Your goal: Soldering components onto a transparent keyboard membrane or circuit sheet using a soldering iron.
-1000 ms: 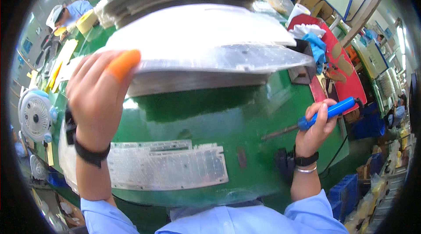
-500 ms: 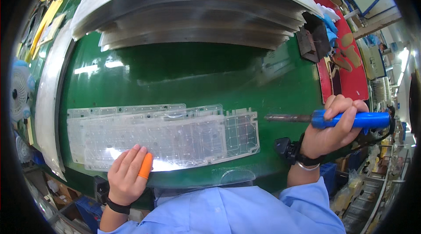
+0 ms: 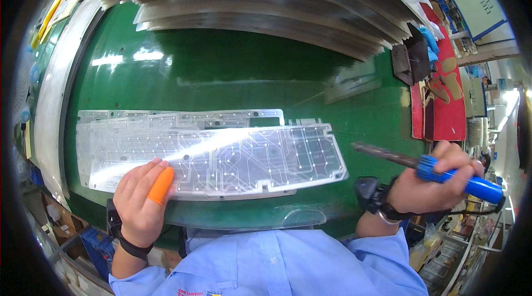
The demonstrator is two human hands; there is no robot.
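Note:
Clear plastic keyboard membrane sheets (image 3: pixel 252 154) with fine printed traces and dots lie overlapped in front of me. My left hand (image 3: pixel 141 193) grips their near edge toward the left, fingers together on top and the thumb hidden. An orange finger cot (image 3: pixel 160 186) covers one of its fingers. To the right of the sheets, my right hand (image 3: pixel 438 182) is wrapped round the blue handle of a soldering iron (image 3: pixel 388 154). The iron's dark metal tip points left, just off the top sheet's right end, without touching it. Strong glare hides part of the printing.
A tall stack of large pale sheets (image 3: pixel 266 10) spans the back of the green table (image 3: pixel 221 74). At the back right stand a dark metal box (image 3: pixel 410 60) and a red board (image 3: pixel 446 113). A long pale panel (image 3: pixel 61 91) runs along the left side.
The top membrane sheet now reaches farther right, and glare crosses it differently. The soldering iron has tilted, its handle end lower. My left hand still rests at the near edge; the view has shifted.

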